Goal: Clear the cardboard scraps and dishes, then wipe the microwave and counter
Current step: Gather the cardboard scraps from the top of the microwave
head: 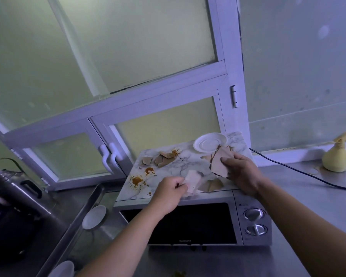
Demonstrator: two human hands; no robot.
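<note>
The left hand (169,193) pinches a pale cardboard scrap (192,183) over the marble-patterned microwave (180,222) top; more torn scraps (161,159) and orange stains (137,180) lie beyond it. The right hand (242,174) has its grip closed on a larger cardboard piece (221,163), with a white saucer (210,142) just behind it

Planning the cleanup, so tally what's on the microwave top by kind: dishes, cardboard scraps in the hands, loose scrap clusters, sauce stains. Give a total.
Dishes: 1, the white saucer
Scraps held: 2, one in the left hand, one in the right hand
Loose scrap clusters: 2, back-left cluster and front pieces
Orange sauce stains: 3, the largest front-left
Total: 8
</note>
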